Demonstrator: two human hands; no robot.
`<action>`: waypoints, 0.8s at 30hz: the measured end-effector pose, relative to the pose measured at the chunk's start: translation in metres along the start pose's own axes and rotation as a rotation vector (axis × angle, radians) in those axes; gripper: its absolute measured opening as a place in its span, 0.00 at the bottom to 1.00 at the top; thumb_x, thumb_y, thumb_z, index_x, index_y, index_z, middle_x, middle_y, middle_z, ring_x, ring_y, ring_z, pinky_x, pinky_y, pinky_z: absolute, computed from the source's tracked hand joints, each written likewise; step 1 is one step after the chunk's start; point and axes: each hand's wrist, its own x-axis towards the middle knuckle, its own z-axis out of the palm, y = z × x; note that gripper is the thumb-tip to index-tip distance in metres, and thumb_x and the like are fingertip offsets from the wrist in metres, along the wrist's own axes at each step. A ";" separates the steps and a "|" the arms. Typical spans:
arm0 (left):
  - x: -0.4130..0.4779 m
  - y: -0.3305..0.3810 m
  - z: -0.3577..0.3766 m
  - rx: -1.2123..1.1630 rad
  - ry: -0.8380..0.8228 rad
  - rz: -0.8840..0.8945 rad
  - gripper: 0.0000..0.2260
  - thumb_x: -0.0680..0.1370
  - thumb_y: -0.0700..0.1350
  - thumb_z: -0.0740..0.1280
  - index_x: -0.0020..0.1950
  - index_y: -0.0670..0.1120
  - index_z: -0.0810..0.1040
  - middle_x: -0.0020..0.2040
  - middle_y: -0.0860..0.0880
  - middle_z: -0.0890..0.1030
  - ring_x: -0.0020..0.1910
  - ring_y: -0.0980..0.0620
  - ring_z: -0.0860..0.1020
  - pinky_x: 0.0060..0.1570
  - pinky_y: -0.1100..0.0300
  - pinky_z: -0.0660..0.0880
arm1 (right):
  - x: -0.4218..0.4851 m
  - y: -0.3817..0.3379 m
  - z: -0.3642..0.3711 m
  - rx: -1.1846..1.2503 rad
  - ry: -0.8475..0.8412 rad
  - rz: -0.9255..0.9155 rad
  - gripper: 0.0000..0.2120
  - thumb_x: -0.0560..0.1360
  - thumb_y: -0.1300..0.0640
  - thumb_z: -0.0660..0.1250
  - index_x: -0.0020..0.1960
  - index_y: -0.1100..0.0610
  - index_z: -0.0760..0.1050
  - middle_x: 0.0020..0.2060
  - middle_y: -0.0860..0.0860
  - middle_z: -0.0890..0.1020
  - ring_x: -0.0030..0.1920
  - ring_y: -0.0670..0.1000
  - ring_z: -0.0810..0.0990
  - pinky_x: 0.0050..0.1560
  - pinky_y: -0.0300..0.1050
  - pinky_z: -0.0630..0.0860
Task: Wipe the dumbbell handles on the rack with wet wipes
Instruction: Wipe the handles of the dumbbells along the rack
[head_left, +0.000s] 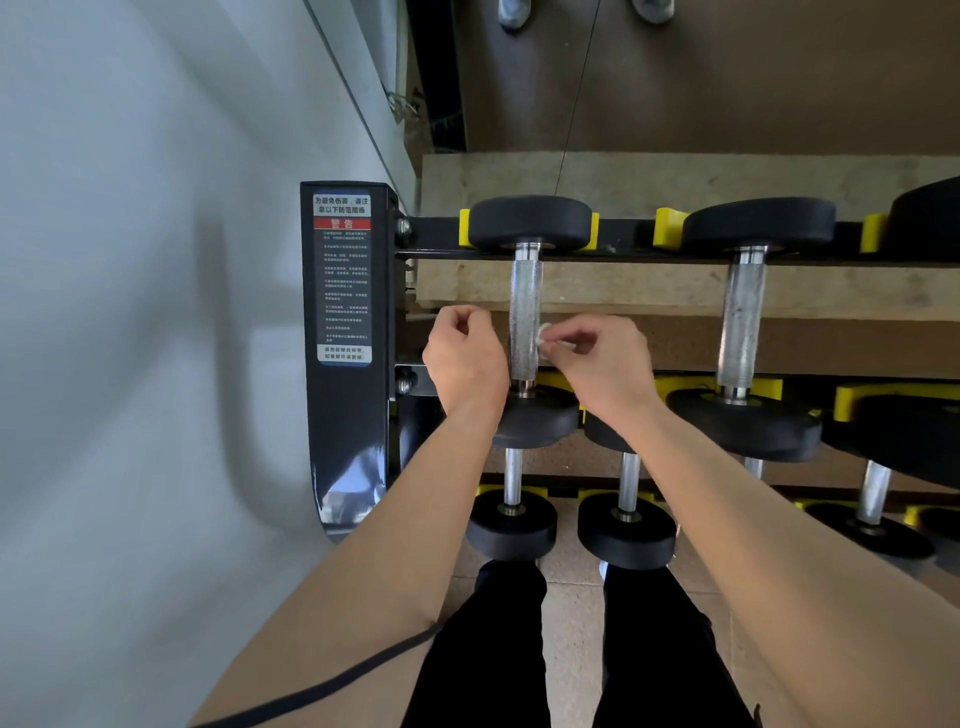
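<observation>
Two legs in black trousers (493, 649) stand nearest, with a thin black cable (322, 691) running across the left arm. Both bare arms reach far out to the black metal rack with yellow rests (670, 226). The left hand (465, 358) is just left of the rough silver handle (524, 312) of the top left black-ended dumbbell (530, 223). Its fingers are curled in and nothing shows inside them. I cannot tell if it touches the handle. The right hand (597, 358) is just right of the same handle. Its thumb and fingers pinch a small white wet wipe (545, 340), which touches the right side of the handle near the middle. This dumbbell lies on the top shelf, one end far and one end near. Another dumbbell with a silver handle (743, 312) lies to its right. Smaller black dumbbells (626, 525) sit on the lower shelf. A black post with a warning sticker (343, 275) stands at the left, beside a grey wall (130, 260).
</observation>
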 end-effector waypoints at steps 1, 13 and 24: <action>0.000 0.000 0.000 -0.003 0.000 -0.005 0.07 0.79 0.42 0.64 0.44 0.48 0.79 0.41 0.49 0.83 0.44 0.47 0.83 0.47 0.50 0.82 | 0.005 -0.004 -0.001 0.021 0.037 -0.005 0.05 0.76 0.57 0.72 0.51 0.51 0.84 0.49 0.42 0.84 0.49 0.37 0.79 0.49 0.30 0.71; 0.001 -0.001 -0.001 0.005 -0.009 0.004 0.07 0.78 0.43 0.63 0.44 0.47 0.80 0.40 0.51 0.82 0.42 0.50 0.82 0.46 0.49 0.82 | -0.023 -0.007 0.008 -0.061 0.003 0.079 0.04 0.76 0.57 0.72 0.49 0.51 0.84 0.48 0.42 0.84 0.46 0.34 0.78 0.51 0.33 0.75; 0.001 -0.004 0.000 0.003 -0.029 0.020 0.07 0.80 0.42 0.63 0.48 0.44 0.80 0.39 0.51 0.80 0.37 0.55 0.78 0.38 0.62 0.75 | 0.013 -0.029 0.009 0.022 0.183 0.081 0.05 0.77 0.60 0.70 0.50 0.54 0.83 0.48 0.44 0.83 0.48 0.40 0.78 0.54 0.37 0.74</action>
